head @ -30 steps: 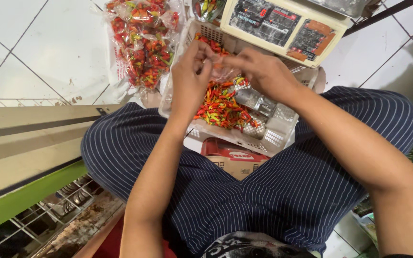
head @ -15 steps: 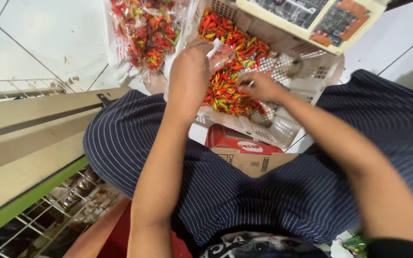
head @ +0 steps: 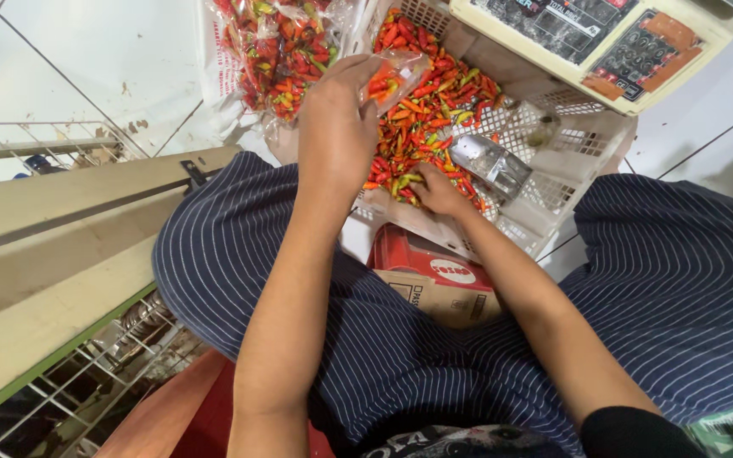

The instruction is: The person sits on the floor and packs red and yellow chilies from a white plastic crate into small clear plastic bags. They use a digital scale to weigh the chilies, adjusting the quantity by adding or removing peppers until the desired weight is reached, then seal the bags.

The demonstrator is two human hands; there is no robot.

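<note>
A moment ago both our hands were up together at the small clear bag. Now they have split. Our left hand (head: 337, 127) holds the small bag of chillies (head: 392, 75) up over the far side of the white crate (head: 553, 144), fingers closed on its top. Our right hand (head: 439, 191) has dropped into the loose chillies (head: 422, 127) at the near side of the crate, fingers curled down among them; we cannot tell if it has any yet.

The crate walls hem in the right hand. A shiny metal scoop (head: 489, 165) lies just right of it. The weighing scale (head: 604, 42) overhangs the far right. Full chilli bags (head: 277, 51) lie to the left. There is open room above the pile.
</note>
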